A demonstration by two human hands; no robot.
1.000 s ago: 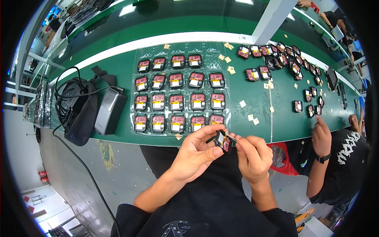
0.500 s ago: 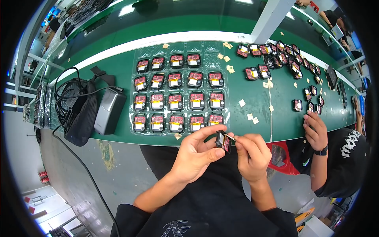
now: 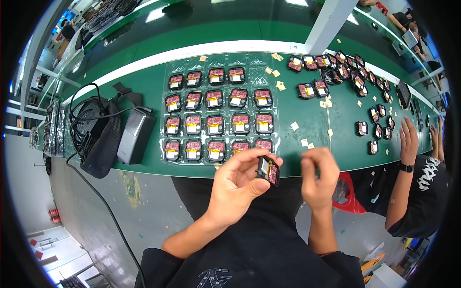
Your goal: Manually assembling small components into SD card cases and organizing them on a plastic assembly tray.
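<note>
In my left hand (image 3: 235, 187), a small black device housing (image 3: 269, 170) with a red circuit board and a pale battery-like block stands tilted between thumb and fingers. My right hand (image 3: 319, 175) is apart from it, to the right over the table's front edge. Its fingers are curled together and slightly blurred; whatever they hold, if anything, cannot be made out. Beyond my hands lies a clear plastic tray (image 3: 261, 59) with rows of similar housings (image 3: 214, 124) in its pockets. The front-row housings are partly covered by my left hand.
More housings (image 3: 342, 71) lie loosely at the back right, with small yellowish paper pieces (image 3: 294, 126) scattered on the green table (image 3: 312, 113). A co-worker's hand (image 3: 408, 139) is at the right. A grey box (image 3: 134, 136) and cabled black bag (image 3: 98, 139) stand left.
My right hand has drawn away from the housing to the right. My left hand keeps hold, turning it slightly. The co-worker's hand moved back and right, and another housing now shows near there.
</note>
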